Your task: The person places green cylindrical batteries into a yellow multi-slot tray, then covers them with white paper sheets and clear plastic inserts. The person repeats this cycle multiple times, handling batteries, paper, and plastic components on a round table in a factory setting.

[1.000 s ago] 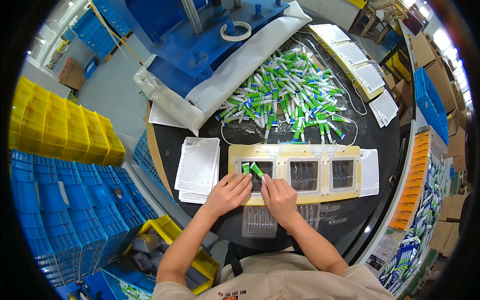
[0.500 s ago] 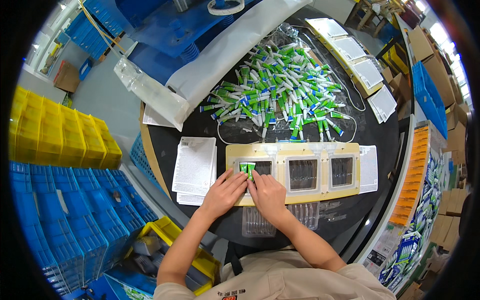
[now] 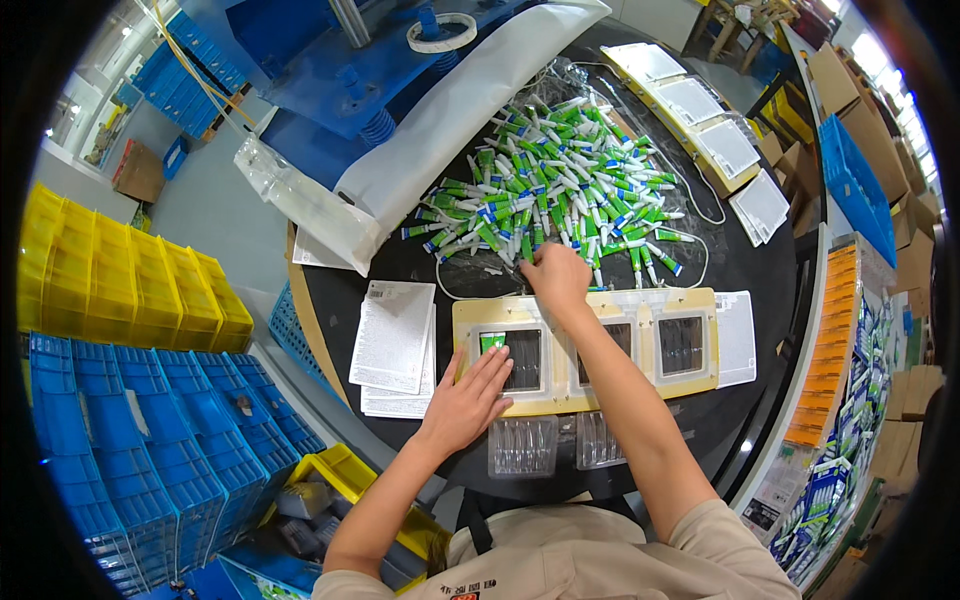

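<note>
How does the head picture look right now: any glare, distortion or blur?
Head view: corners black, yellow crates bowed near the left rim; head view: windows washed out at upper right; head view: left hand and tube pile brightly lit, without obvious blur.

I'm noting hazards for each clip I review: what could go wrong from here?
The tubes in the loose pile of green, white and blue tubes overlap, so the right hand, at its near edge, might drag neighbours along. The right forearm crosses over the rectangular yellow three-windowed frame; a bump could shift it. The left hand partly covers a small green tube at the left window, and might nudge it askew.
</note>
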A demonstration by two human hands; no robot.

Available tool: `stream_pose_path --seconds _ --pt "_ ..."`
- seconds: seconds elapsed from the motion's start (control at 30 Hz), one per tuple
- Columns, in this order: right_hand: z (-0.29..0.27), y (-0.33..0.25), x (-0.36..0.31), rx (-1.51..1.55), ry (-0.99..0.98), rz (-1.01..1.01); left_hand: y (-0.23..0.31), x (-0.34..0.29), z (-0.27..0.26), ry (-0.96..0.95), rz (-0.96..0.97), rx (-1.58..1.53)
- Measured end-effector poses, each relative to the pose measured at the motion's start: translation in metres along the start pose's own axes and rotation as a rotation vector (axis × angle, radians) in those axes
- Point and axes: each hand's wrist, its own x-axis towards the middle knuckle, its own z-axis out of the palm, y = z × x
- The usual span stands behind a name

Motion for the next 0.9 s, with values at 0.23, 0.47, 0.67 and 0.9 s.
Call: stream_pose_path --seconds 0.23,0.47,0.67,0.9 --pt "-0.057 0.009 -0.111 0.321 0.219 -0.363 0.002 -0.007 0.005 -0.017 -0.075 -0.035" --pt "-0.032 0.015 -0.155 0.149 0.219 -0.597 -0.001 -0.006 0.007 -0.017 -0.053 -0.021" --pt "-0.021 0.005 -0.155 0.111 0.137 -0.714 -0.002 -0.006 0.007 -0.025 -0.04 0.026" --pt "-0.029 0.008 -0.152 0.246 0.209 -0.625 -0.003 -0.005 0.007 -0.013 -0.038 -0.031"
